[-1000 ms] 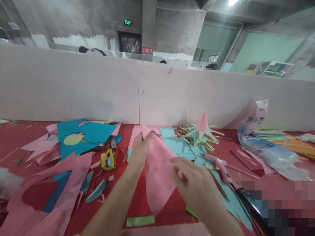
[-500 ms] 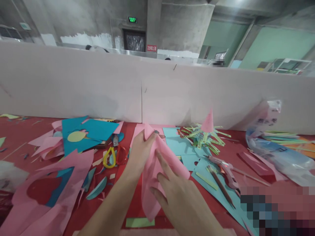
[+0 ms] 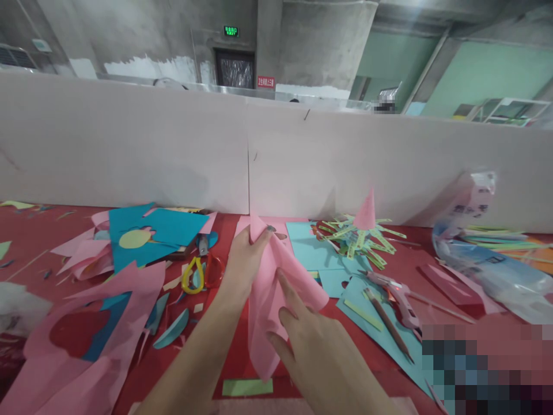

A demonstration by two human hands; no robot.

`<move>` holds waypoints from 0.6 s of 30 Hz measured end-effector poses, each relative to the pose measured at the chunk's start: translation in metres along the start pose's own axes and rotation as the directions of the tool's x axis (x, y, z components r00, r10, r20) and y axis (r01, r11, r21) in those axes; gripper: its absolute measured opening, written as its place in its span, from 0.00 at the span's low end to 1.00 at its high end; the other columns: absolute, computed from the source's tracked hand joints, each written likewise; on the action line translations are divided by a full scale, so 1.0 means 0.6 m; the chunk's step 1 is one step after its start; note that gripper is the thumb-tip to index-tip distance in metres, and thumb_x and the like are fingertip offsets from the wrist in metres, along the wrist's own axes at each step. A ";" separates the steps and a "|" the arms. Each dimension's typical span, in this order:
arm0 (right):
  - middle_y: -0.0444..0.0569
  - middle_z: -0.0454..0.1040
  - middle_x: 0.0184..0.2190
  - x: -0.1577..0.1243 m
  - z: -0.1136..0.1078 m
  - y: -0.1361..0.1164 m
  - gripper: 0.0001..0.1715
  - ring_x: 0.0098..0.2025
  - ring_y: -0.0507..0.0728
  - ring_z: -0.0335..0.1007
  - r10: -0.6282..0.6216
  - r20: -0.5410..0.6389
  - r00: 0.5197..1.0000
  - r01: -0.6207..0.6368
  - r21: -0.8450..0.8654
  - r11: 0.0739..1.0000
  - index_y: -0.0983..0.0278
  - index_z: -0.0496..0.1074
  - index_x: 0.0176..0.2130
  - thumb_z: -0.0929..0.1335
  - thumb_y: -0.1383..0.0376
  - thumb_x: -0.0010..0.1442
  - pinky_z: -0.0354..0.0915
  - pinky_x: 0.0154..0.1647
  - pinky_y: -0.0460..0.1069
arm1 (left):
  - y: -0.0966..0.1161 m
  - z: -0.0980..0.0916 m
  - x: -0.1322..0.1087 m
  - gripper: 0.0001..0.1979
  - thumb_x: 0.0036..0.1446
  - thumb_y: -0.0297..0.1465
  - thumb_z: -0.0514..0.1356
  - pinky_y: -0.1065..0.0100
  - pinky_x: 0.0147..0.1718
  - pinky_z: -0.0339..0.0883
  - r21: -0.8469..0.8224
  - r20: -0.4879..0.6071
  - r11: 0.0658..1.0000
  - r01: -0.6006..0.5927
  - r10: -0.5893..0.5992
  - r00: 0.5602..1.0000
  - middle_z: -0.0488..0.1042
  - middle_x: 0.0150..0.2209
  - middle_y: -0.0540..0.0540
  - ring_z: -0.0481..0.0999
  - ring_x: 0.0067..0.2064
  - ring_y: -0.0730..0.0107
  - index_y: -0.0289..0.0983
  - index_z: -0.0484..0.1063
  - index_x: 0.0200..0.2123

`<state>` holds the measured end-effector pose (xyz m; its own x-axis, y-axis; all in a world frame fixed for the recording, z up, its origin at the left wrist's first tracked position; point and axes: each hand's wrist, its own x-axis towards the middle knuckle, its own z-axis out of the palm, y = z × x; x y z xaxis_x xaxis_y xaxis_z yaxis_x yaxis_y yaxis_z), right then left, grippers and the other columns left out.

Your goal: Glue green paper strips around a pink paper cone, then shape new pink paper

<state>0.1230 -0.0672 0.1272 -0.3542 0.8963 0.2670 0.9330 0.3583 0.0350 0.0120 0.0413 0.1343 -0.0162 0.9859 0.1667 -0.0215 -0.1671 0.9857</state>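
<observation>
My left hand (image 3: 247,253) pinches the upper part of a soft-looking pink craft sheet (image 3: 298,275), which is curled roughly into a cone with its tip pointing away from me. Whether it is felt or paper I cannot tell. My right hand (image 3: 317,340) rests against the front of the sheet, index finger stretched out to the fold and the other fingers loosely bent and apart. Below the sheet's lower tip lies a pale green strip (image 3: 247,387). To the right, a finished-looking pink cone (image 3: 365,212) stands on a cluster of pale green strips (image 3: 352,245).
Yellow-and-red-handled scissors (image 3: 193,276) lie left of my forearm, among pink and blue scraps (image 3: 159,227). On the right are a pink glue gun (image 3: 400,297), a brown pencil (image 3: 391,328), light blue sheets (image 3: 354,314) and a plastic bag (image 3: 496,271). A white partition (image 3: 173,150) closes the back.
The sheet's right flap has drawn slightly inward and its lower tip has risen a little. Both hands keep nearly the same hold and place. The view has shifted slightly.
</observation>
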 end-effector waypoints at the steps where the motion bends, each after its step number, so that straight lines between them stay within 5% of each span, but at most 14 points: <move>1: 0.53 0.65 0.54 0.000 0.000 -0.001 0.08 0.23 0.57 0.73 0.005 0.022 1.000 -0.005 0.002 1.000 0.63 0.72 0.28 0.64 0.65 0.55 0.63 0.15 0.49 | 0.001 0.000 0.000 0.14 0.51 0.38 0.56 0.69 0.34 0.66 -0.003 0.003 1.000 0.002 -0.002 1.000 0.77 0.38 0.41 0.75 0.38 0.62 0.35 0.75 0.34; 10: 0.55 0.62 0.56 0.006 -0.013 -0.003 0.10 0.27 0.60 0.75 0.052 0.226 0.973 -0.066 0.055 0.996 0.63 0.72 0.36 0.63 0.64 0.58 0.68 0.20 0.52 | 0.011 0.000 -0.002 0.15 0.51 0.38 0.56 0.69 0.34 0.66 0.023 -0.006 0.999 0.038 -0.038 0.999 0.77 0.39 0.40 0.75 0.38 0.63 0.33 0.74 0.35; 18: 0.55 0.54 0.60 0.002 -0.014 0.002 0.11 0.26 0.59 0.75 0.041 0.282 0.959 -0.066 0.080 0.995 0.63 0.72 0.38 0.63 0.64 0.57 0.67 0.21 0.51 | 0.001 -0.001 0.003 0.15 0.50 0.38 0.57 0.66 0.36 0.67 -0.045 -0.018 0.998 0.050 -0.051 0.999 0.77 0.39 0.39 0.75 0.40 0.60 0.33 0.73 0.37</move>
<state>0.1241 -0.0678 0.1357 -0.3196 0.9474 -0.0143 0.9461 0.3183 -0.0595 0.0114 0.0429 0.1350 -0.0330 0.9927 0.1157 -0.0675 -0.1177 0.9908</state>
